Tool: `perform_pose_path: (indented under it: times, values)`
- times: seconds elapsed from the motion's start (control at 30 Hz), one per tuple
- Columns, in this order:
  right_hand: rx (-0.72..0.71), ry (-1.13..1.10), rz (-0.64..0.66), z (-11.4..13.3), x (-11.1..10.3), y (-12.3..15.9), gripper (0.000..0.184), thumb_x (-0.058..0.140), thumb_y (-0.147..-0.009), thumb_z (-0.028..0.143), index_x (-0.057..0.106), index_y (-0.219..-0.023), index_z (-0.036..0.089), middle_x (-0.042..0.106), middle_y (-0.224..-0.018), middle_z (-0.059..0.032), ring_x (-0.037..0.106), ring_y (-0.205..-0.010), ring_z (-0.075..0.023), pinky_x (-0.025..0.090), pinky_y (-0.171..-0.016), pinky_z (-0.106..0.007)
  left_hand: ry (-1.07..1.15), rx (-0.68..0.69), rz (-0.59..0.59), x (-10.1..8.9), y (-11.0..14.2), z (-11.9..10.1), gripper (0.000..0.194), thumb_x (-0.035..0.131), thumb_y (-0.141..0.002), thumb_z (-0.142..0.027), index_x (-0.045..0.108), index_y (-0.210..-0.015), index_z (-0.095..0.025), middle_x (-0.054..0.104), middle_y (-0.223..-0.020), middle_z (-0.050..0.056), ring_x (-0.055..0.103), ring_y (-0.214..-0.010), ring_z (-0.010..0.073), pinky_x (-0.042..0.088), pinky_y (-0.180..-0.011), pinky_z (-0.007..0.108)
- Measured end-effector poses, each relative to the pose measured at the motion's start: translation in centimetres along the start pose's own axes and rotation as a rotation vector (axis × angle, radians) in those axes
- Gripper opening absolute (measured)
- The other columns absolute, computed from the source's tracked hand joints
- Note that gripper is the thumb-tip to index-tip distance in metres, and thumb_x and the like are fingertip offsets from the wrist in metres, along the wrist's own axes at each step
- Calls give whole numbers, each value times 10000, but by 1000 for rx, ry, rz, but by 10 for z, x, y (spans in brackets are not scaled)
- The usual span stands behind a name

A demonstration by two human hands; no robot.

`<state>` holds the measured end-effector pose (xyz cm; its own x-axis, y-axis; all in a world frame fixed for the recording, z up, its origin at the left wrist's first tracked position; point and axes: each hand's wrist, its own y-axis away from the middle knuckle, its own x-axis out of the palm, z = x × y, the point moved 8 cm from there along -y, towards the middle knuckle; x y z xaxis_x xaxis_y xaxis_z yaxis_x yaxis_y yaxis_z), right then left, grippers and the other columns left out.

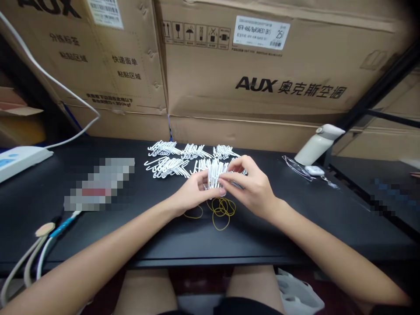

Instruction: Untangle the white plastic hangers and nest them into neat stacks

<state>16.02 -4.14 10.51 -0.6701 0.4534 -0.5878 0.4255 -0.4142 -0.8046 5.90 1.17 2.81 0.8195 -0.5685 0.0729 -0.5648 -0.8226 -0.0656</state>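
Note:
My left hand [193, 189] is closed round a bundle of white hooks [215, 175], thumb across the near side. From the right, my right hand [251, 183] reaches to the same bundle, its thumb and fingertips at the hooks' edge; whether it pinches one hook or several is too small to tell. Behind the hands lie more piles of white hooks [167, 167] in two rows, partly hidden by the hands. Several yellow rubber bands [223, 212] lie loose on the black table [256, 245] just below the bundle, with one band partly under my left wrist.
Large cardboard boxes [203, 83] stand along the table's back. At right are a pale bottle [316, 146], glasses [297, 168] and a small white case [315, 171]. A power strip [22, 159] and a blurred-out object [101, 183] with a cable lie at left.

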Motion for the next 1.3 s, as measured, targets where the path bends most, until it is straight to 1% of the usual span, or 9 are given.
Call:
perform_pose_path:
  times: [0.13, 0.27, 0.4, 0.6, 0.77, 0.9, 1.07, 1.17, 1.3]
  values:
    - [-47, -46, 13, -2, -1, -1, 95, 601, -849, 195, 658, -925, 205, 553, -817, -56, 510, -737, -165, 478, -618, -319, 57, -46, 36, 2, 2, -2, 430, 765, -683, -217, 608, -1076, -142, 664, -1038, 75, 620, -903, 161, 498, -801, 293]
    - [-129, -107, 149, 0, 4, -1, 79, 584, -864, 184, 643, -916, 192, 578, -844, -66, 525, -761, -163, 469, -642, -305, 73, -44, 80, 5, 2, -1, 462, 768, -674, -182, 602, -1104, -147, 665, -1050, 80, 628, -901, 163, 510, -814, 305]
    - [-100, -90, 267, 0, 9, -2, 90, 547, -891, 213, 627, -928, 191, 583, -871, -73, 517, -782, -173, 462, -669, -311, 102, -40, 81, 4, 0, 1, 490, 776, -662, -168, 599, -1118, -142, 667, -1036, 85, 635, -901, 169, 525, -815, 319]
    - [39, -43, 380, 3, 17, -3, 120, 441, -923, 171, 545, -865, 162, 561, -863, -86, 488, -785, -185, 434, -688, -320, 67, -28, 111, 4, -1, 1, 511, 773, -664, -176, 593, -1142, -149, 667, -997, 76, 632, -891, 169, 531, -804, 323]
    - [251, -271, 396, -4, 15, 0, 80, 463, -913, 180, 509, -848, 170, 552, -769, -23, 469, -664, -124, 404, -615, -249, -65, 66, 82, 1, -2, -10, 419, 745, -692, -193, 628, -1091, -136, 650, -997, 69, 599, -894, 164, 491, -832, 309]
    - [436, -353, 443, -16, 15, 5, 147, 539, -882, 241, 562, -761, 161, 539, -642, 16, 418, -546, -84, 340, -512, -209, -143, 135, 68, 2, -4, -13, 399, 717, -717, -221, 624, -1094, -128, 633, -998, 67, 584, -905, 174, 476, -817, 290]
    - [445, -424, 495, -15, 15, 5, 201, 621, -823, 263, 618, -658, 148, 549, -583, 15, 391, -518, -73, 302, -488, -214, -192, 149, 92, 4, -5, -8, 330, 699, -726, -246, 629, -1027, -131, 613, -942, 44, 584, -832, 155, 481, -707, 243]
    - [535, -615, 411, -20, 14, 5, 201, 644, -806, 310, 665, -692, 146, 547, -583, 7, 395, -503, -74, 292, -456, -217, -266, 144, 85, 1, -5, -8, 232, 673, -747, -252, 639, -936, -122, 602, -856, 26, 570, -737, 129, 474, -635, 222]
    - [825, -874, 78, -49, 10, 13, 218, 686, -766, 358, 675, -713, 147, 511, -528, 28, 343, -412, -42, 211, -389, -203, -290, 189, 93, 1, -6, -13, 289, 655, -766, -254, 642, -1020, -116, 633, -967, 62, 602, -866, 170, 509, -752, 267]
